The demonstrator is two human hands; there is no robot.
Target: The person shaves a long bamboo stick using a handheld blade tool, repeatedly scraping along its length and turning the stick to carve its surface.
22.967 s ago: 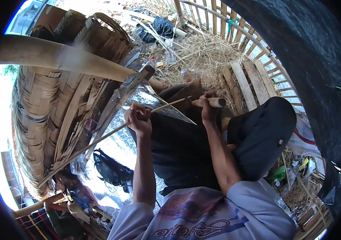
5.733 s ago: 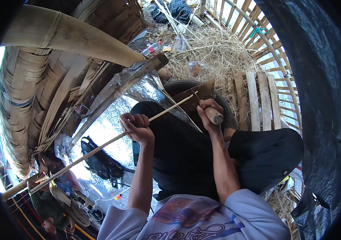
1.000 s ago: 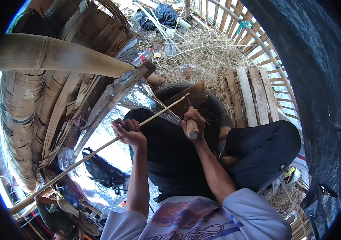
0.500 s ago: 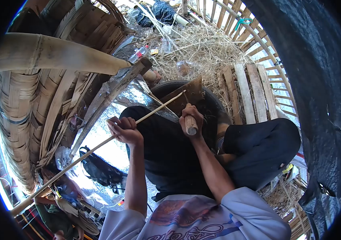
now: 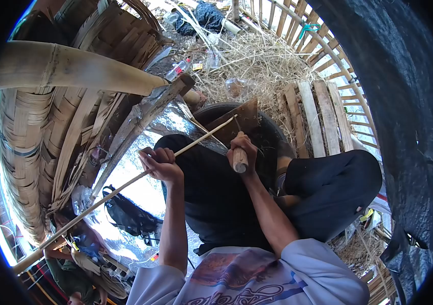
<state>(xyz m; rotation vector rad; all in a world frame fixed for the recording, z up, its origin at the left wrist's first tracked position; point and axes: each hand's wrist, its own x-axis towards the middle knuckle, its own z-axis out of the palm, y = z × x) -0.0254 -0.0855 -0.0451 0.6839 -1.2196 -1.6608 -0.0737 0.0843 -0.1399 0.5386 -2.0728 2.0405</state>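
Observation:
My left hand is closed around a long, thin, pale wooden stick. The stick slants from the lower left up to a narrow tip, above my right hand. In my right hand, the fingers wrap round the thick wooden handle of a knife, its butt toward me. The narrow dark blade points away from me and reaches the stick's tip; whether they touch, I cannot tell. Beneath the tip, a flat brown board leans on the rim of a round black tub or tyre.
A thick bamboo pole and woven bamboo strips stand at the left. Wooden slats lie right of the straw. A black bag rests on silvery sheeting. Another person is at the lower left, near the stick's far end.
The knife handle's butt has shifted slightly left and tilted a little. My left hand and the stick stay almost where they were.

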